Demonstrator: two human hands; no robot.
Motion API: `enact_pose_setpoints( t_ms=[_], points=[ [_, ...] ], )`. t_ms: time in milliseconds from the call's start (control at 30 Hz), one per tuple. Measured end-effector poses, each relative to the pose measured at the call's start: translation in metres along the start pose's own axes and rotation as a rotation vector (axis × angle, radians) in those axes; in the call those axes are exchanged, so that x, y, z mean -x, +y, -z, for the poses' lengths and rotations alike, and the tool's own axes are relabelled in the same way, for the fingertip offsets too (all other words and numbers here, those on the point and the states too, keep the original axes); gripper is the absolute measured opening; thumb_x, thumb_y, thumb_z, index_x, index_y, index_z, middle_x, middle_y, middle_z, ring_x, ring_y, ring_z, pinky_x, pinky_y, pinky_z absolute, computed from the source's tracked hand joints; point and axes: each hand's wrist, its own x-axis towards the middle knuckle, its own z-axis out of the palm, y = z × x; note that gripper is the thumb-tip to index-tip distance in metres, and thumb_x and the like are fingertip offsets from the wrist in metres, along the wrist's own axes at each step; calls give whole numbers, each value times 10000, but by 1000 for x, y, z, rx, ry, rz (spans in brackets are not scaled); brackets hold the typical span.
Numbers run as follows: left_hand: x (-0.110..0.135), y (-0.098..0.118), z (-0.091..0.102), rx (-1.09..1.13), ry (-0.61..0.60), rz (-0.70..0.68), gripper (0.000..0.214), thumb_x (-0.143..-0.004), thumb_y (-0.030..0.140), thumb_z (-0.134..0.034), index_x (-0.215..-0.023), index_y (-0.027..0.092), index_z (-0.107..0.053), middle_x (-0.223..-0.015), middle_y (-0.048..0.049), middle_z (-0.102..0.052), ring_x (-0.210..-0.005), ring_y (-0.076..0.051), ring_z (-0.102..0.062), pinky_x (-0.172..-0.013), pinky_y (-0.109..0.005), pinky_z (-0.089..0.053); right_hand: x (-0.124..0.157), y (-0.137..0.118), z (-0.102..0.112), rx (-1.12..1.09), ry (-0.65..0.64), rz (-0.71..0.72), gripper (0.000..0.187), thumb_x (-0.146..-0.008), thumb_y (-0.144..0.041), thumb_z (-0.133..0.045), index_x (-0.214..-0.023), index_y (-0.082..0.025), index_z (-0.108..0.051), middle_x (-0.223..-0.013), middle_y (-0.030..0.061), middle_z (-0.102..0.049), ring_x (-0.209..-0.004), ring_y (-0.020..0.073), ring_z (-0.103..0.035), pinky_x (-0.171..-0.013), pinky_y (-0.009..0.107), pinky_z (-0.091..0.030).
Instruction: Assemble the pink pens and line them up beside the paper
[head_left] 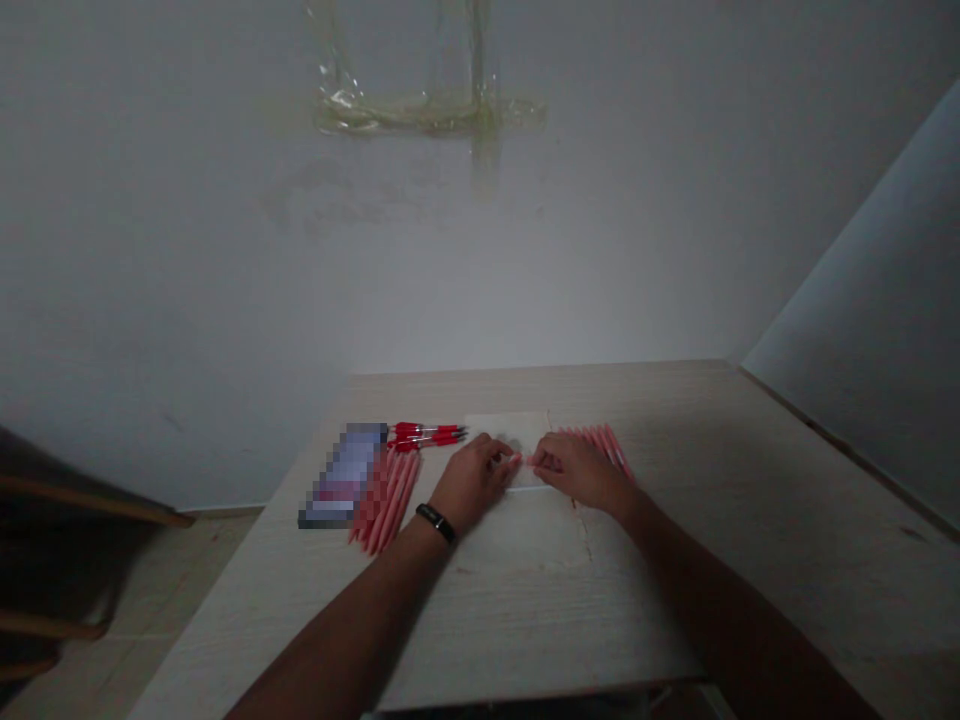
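My left hand (474, 478) and my right hand (579, 470) meet at the middle of a pale wooden table (712, 480). Both are closed in a pinch on one small pink piece (523, 461) between their fingertips, over a white sheet (517, 530). A black band sits on my left wrist. Several pink pen barrels (386, 492) lie in a row left of my left hand. Behind my right hand lies another row of pink barrels (609, 442). Red pens (426, 434) lie beyond the left row.
A blurred box (345, 475) lies at the table's left side. A white wall with taped plastic (427, 100) rises behind the table. A dark wooden chair (52, 560) stands at the far left over a tiled floor.
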Motion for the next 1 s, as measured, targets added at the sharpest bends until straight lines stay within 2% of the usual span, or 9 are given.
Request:
enact_pose_setpoints(
  t_ms=[200, 333, 433, 633, 800, 1000],
  points=[
    [0, 4, 2, 1, -103, -109, 154, -909, 283, -584, -917, 195, -711, -903, -65, -632, -847, -175, -584, -758, -269, -437, -1, -15, -3, 3, -17, 14, 15, -878, -199, -643, -871, -190, -652, -865, 24, -659, -763, 143, -600, -688, 242, -425],
    [0, 3, 1, -12, -104, -92, 110, -881, 228, -600, -892, 181, -699, -888, -64, -632, -828, -171, -581, -740, -260, -434, -1, -14, -2, -2, -11, 53, 6, -873, -192, -653, -873, -188, -648, -887, 21, -658, -781, 139, -596, -706, 240, -417],
    [0, 1, 0, -23, -91, -63, 116, -884, 225, -585, -867, 182, -691, -879, -60, -629, -812, -167, -577, -716, -253, -426, -1, -5, 2, 38, 38, 46, 25, -871, -170, -639, -853, -186, -646, -838, 10, -650, -768, 138, -588, -702, 241, -402],
    [-1, 3, -2, -44, -104, -81, 158, -902, 208, -543, -837, 178, -683, -869, -60, -615, -797, -156, -568, -712, -245, -419, -1, 7, 3, 37, 106, -56, 15, -871, -181, -623, -859, -179, -631, -764, 2, -640, -697, 132, -570, -617, 227, -371],
    [-1, 5, -5, -78, -128, -67, 169, -894, 238, -556, -805, 170, -683, -863, -67, -601, -752, -149, -558, -681, -246, -412, -2, 4, -2, 44, 90, -64, 53, -866, -192, -638, -821, -181, -615, -725, -7, -632, -674, 131, -559, -606, 230, -359],
    [1, 6, -3, -124, -125, -54, 193, -901, 271, -546, -818, 184, -697, -850, -64, -595, -737, -154, -557, -660, -256, -399, -4, -1, 1, 124, 52, -21, 67, -849, -148, -656, -789, -176, -643, -786, 9, -636, -713, 132, -566, -659, 243, -375]
  ],
)
